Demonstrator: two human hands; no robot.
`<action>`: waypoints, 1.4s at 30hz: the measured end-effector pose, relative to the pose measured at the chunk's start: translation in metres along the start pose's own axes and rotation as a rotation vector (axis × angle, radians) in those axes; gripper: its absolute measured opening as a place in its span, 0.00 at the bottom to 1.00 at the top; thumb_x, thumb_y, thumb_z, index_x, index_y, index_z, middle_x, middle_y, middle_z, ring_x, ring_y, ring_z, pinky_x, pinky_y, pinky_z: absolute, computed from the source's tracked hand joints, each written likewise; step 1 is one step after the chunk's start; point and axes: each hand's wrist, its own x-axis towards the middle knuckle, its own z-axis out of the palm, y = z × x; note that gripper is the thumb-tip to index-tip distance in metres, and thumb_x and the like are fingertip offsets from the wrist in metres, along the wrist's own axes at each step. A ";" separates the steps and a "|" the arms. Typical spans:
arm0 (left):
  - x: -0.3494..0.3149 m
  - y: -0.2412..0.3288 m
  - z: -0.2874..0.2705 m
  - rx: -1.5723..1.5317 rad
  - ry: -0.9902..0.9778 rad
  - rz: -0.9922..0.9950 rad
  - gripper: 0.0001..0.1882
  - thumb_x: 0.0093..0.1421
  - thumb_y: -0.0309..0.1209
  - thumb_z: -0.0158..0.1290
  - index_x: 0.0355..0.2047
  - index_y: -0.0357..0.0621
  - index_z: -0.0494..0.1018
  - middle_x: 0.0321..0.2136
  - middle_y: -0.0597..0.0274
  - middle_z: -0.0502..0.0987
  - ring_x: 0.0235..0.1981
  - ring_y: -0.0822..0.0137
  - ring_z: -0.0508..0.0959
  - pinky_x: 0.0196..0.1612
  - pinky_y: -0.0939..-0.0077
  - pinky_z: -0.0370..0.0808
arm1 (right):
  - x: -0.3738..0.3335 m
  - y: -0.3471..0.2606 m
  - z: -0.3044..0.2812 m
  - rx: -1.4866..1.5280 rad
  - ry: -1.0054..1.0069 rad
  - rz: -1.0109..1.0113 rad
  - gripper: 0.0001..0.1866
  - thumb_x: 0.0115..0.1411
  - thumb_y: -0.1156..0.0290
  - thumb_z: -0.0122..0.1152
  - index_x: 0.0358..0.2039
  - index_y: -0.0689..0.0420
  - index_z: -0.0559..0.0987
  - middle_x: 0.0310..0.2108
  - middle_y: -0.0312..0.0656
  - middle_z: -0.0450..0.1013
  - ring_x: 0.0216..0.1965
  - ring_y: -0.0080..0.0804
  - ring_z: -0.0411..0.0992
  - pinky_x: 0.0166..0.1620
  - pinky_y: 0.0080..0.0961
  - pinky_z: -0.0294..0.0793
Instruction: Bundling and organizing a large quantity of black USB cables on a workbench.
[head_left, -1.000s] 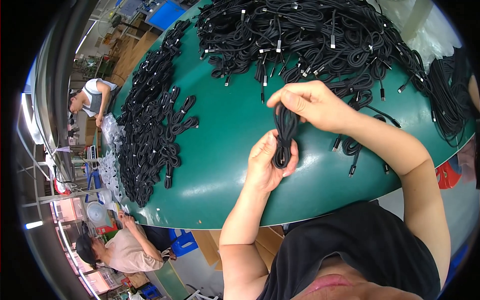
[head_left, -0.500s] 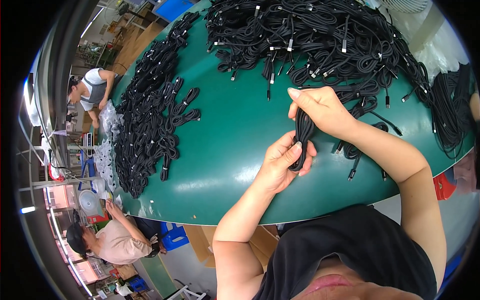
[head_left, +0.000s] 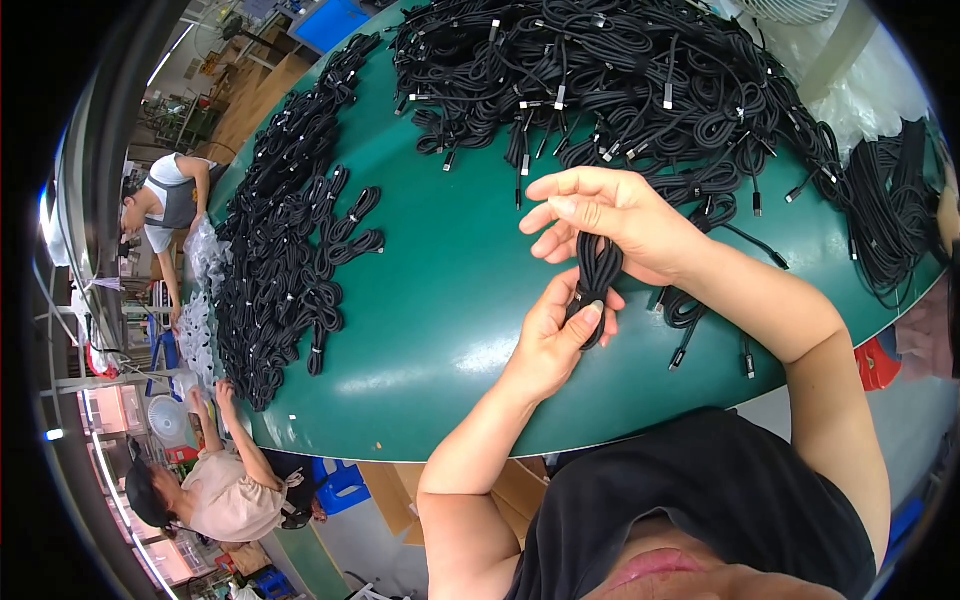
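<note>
Black cable coil [head_left: 600, 262] held above green bench [head_left: 440, 300], lower part gripped between thumb and fingers of left hand [head_left: 556, 335]. Right hand [head_left: 622, 222] at coil's upper end, fingers bent and loosely spread, not closed round it. Large heap of black cables [head_left: 600, 85] with metal-tipped plugs beyond hands; smaller cable coil [head_left: 684, 312] on bench near right hand. Long pile of bundled cables [head_left: 275, 250] along bench's left side. Co-worker in grey apron [head_left: 178, 198] and co-worker in black cap [head_left: 235, 495] at far left, near clear plastic [head_left: 206, 258].
</note>
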 end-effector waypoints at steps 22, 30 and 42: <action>0.003 0.001 0.004 -0.127 0.076 -0.159 0.16 0.60 0.32 0.47 0.46 0.38 0.61 0.29 0.57 0.71 0.22 0.68 0.71 0.20 0.80 0.66 | 0.009 -0.004 -0.002 0.042 0.147 0.110 0.36 0.60 0.40 0.35 0.45 0.65 0.68 0.33 0.47 0.72 0.33 0.32 0.72 0.37 0.28 0.72; 0.004 0.008 -0.008 -0.041 0.141 -0.084 0.19 0.62 0.34 0.45 0.51 0.40 0.60 0.30 0.60 0.70 0.24 0.73 0.70 0.23 0.81 0.67 | 0.008 -0.010 -0.018 -0.722 0.141 0.054 0.37 0.61 0.39 0.30 0.44 0.61 0.73 0.26 0.35 0.69 0.23 0.17 0.65 0.25 0.16 0.64; 0.005 0.003 0.003 -0.437 0.056 -0.051 0.22 0.63 0.41 0.41 0.50 0.37 0.60 0.27 0.59 0.67 0.21 0.73 0.66 0.20 0.83 0.63 | -0.005 0.013 -0.001 -0.522 0.249 -0.232 0.13 0.61 0.64 0.50 0.27 0.61 0.74 0.18 0.30 0.67 0.20 0.14 0.62 0.23 0.16 0.63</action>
